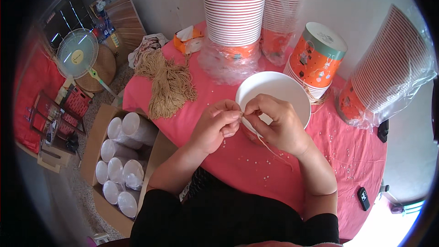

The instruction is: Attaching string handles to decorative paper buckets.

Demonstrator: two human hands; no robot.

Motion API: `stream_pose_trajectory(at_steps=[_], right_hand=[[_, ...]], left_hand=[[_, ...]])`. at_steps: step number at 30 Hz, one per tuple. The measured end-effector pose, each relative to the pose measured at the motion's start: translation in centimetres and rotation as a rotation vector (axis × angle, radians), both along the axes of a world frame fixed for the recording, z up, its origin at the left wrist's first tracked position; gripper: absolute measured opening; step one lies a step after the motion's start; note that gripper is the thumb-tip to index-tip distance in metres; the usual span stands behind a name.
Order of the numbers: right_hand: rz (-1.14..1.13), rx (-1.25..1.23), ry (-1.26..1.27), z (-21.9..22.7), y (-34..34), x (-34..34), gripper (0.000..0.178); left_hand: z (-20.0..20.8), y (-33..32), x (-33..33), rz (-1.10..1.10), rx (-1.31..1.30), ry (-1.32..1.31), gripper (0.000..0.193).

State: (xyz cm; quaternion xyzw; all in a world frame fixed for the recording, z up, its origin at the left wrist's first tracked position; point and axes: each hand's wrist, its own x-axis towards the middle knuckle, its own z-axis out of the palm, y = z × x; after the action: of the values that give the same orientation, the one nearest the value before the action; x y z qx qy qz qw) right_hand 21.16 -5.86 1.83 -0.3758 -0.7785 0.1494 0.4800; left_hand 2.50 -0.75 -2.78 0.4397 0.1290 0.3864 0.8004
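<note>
My left hand and my right hand meet at their fingertips over the near left rim of a white paper bucket. Both are closed in a pinch on a thin beige string, whose loose tail hangs below my right hand toward the table. The fingers hide the string's upper end. Behind the bucket, an upturned stack of orange and green paper buckets has strings lying round its base. A bundle of beige strings lies at the table's left side.
Tall bucket stacks stand at the back, with another wrapped stack leaning at right. Small white dots are scattered over the red tablecloth. A black remote lies near the right edge. Left on the floor are a carton of wrapped stacks and a fan.
</note>
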Motion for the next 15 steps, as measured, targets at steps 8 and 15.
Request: stream_pose_trajectory(at_steps=[8, 15], right_hand=[[-0.004, -0.121, 0.047, 0.42, -0.50, -0.27, 0.017], [-0.057, 0.074, -0.033, 0.03, -0.15, -0.07, 0.012]], left_hand=[[-0.48, -0.20, 0.12, 0.003, -0.034, -0.064, 0.004], [-0.37, -0.62, 0.29, 0.135, 0.152, 0.032, 0.009]])
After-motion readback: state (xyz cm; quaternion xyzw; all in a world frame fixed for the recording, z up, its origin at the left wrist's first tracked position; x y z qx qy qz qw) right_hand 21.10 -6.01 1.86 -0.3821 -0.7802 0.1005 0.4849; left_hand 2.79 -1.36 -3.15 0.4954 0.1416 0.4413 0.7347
